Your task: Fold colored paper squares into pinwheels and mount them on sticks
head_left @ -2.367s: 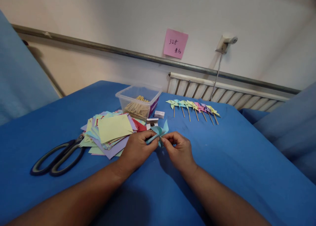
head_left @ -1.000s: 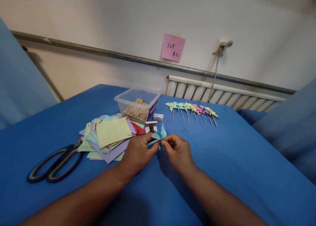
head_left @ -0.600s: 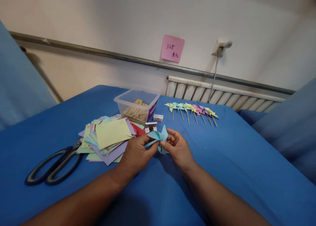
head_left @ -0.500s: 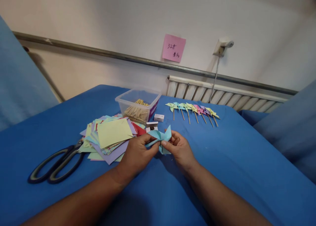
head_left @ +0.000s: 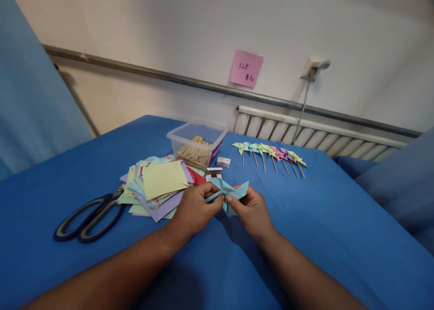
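Light-blue paper pinwheel (head_left: 227,190): on the head view I'm seeing it mid-frame, sitting between the left hand (head_left: 195,207) and the right hand (head_left: 255,214), being held over the blue table cover (head_left: 325,224). Longest span is running roughly left to right, bridging the two hands. One blade is pointing up-left toward the flapped white box (head_left: 214,170); one is pointing right and slightly up, over the right fingers; one is hanging down toward the camera; another fold is running left into the left grip. Thumbs are crowding the hub, so I'm not making out its detail.

Left is pinching nearly closed, thumb against fingers, gripping the paper's left side. Right is curling about half closed, thumb pressing near the hub, fingers going behind the right blade; I'm not able to tell how firmly.

Around it: paper stack (head_left: 166,181) is lying just left, scissors (head_left: 90,217) are pointing their handles near-left, clear tub (head_left: 215,152) is holding sticks (head_left: 195,152), small carton (head_left: 223,162) is resting beside it, pinwheel row (head_left: 271,152) is lying back right.
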`<state>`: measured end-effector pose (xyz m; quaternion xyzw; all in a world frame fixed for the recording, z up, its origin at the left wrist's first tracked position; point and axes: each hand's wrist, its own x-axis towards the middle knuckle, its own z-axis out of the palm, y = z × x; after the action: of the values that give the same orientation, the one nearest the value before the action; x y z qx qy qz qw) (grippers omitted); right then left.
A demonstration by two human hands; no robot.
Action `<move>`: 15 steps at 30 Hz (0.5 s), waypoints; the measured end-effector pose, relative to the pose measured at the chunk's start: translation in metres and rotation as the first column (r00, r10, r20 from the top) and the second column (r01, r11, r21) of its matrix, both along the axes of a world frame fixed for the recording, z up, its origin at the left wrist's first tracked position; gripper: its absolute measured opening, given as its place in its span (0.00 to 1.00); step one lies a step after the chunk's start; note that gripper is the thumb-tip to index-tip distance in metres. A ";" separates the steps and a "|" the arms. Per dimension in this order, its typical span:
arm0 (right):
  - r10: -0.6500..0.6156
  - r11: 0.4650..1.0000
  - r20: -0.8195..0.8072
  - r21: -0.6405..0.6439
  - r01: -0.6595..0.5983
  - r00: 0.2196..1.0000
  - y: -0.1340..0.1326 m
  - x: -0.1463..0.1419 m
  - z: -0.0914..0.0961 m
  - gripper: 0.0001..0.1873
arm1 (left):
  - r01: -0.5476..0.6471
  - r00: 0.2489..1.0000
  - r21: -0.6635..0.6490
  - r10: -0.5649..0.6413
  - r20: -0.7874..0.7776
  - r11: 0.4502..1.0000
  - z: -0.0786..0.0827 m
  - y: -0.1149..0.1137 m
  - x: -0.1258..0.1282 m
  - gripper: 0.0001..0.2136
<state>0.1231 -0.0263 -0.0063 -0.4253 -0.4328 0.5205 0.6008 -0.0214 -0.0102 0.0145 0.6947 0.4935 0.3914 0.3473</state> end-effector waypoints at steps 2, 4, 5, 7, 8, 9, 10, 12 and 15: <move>0.000 1.000 0.014 0.011 0.000 1.000 -0.001 0.000 0.000 0.13 | -0.001 1.000 -0.012 0.001 0.017 1.000 0.000 0.000 0.000 0.07; -0.006 1.000 0.030 0.023 0.005 1.000 -0.001 0.000 -0.002 0.13 | -0.006 1.000 -0.018 0.006 0.029 1.000 0.001 0.000 0.000 0.07; -0.012 1.000 0.040 0.029 0.011 0.999 -0.001 -0.001 -0.002 0.13 | -0.008 0.999 -0.019 0.009 0.033 1.000 0.000 0.000 0.000 0.06; -0.023 0.999 0.063 0.043 0.020 0.998 -0.001 -0.001 -0.004 0.12 | -0.008 0.999 -0.020 0.009 0.038 1.000 0.000 0.000 0.000 0.07; -0.029 0.998 0.074 0.050 0.026 0.997 -0.001 -0.001 -0.005 0.12 | -0.007 0.999 -0.023 0.008 0.040 1.000 0.000 0.001 0.000 0.07; -0.035 0.998 0.086 0.056 0.031 0.996 0.000 -0.001 -0.006 0.12 | -0.008 0.999 -0.024 0.009 0.043 1.000 0.000 0.001 0.001 0.07; -0.042 0.997 0.099 0.062 0.036 0.994 0.000 -0.001 -0.007 0.12 | -0.009 0.999 -0.026 0.010 0.045 1.000 0.000 0.001 0.001 0.08; -0.055 0.996 0.123 0.075 0.046 0.991 0.000 -0.001 -0.009 0.11 | -0.012 0.999 -0.027 0.013 0.048 1.000 0.000 0.001 0.001 0.08; -0.067 0.994 0.136 0.094 0.055 0.988 0.001 0.000 -0.009 0.10 | -0.016 0.999 -0.028 0.017 0.044 0.999 0.001 0.001 0.002 0.08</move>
<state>0.1227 -0.0257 -0.0156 -0.4460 -0.4833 0.4509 0.6035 -0.0197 -0.0096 0.0158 0.6767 0.4968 0.4028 0.3646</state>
